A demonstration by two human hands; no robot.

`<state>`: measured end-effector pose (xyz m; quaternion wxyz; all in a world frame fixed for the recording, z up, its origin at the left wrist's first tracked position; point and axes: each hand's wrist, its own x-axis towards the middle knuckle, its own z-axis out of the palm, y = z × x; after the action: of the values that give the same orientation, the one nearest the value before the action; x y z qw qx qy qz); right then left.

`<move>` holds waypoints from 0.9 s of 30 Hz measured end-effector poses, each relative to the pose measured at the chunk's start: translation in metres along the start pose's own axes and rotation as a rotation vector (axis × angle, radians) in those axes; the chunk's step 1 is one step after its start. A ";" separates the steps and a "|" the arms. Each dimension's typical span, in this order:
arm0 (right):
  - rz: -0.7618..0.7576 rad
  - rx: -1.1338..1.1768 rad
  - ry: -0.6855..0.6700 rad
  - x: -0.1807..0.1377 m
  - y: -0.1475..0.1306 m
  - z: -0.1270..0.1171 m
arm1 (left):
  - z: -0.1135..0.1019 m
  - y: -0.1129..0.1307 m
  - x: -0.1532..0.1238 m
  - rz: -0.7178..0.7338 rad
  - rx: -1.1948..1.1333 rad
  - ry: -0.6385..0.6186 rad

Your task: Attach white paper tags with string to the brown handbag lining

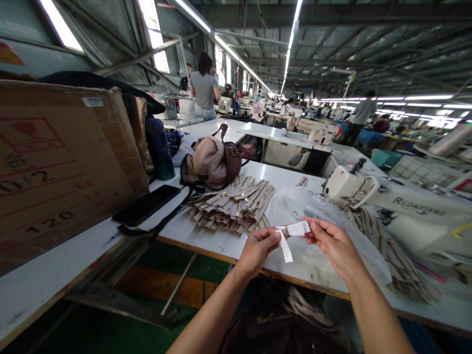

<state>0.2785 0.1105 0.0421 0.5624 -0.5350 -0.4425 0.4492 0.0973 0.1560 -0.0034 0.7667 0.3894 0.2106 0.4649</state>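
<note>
Both hands hold a small bundle of white fabric labels [298, 229] above the table's front edge. My left hand [258, 248] pinches its left end, where a narrow band seems to go round the bundle and one label strip hangs down. At the right end, the fingertips of my right hand [330, 241] are closed on the labels. Behind my left hand lies a large pile of beige zipper strips [232, 204] with gold-coloured teeth. Clear plastic sheeting [354, 241] is spread under and beyond my right hand.
To the right stands a white sewing machine [401, 201], with more zipper strips [401, 265] beside it. A beige and brown bag [210, 162], a dark bottle [159, 147], a black phone [146, 204] and a big cardboard box [66, 167] occupy the left. People work farther back.
</note>
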 end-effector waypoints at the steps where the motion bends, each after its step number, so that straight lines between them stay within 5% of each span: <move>1: 0.001 0.010 0.005 -0.001 0.000 0.000 | 0.000 0.000 0.000 -0.001 -0.004 0.004; 14: -0.048 -0.117 0.016 -0.006 0.000 -0.001 | 0.001 -0.001 0.001 -0.008 -0.052 0.024; 19: -0.435 -0.532 0.119 -0.017 -0.002 0.004 | 0.002 0.004 -0.005 -0.113 -0.192 -0.034; 23: -0.825 -0.779 -0.090 -0.029 -0.007 0.012 | 0.007 0.010 -0.011 -0.160 -0.272 -0.136; 27: -0.901 -0.828 -0.103 -0.036 -0.010 0.016 | 0.010 0.013 -0.013 -0.169 -0.267 -0.114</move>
<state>0.2554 0.0782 0.0521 0.4202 -0.4472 -0.7894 -0.0166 0.0906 0.1442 0.0120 0.8586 0.2909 0.1351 0.3999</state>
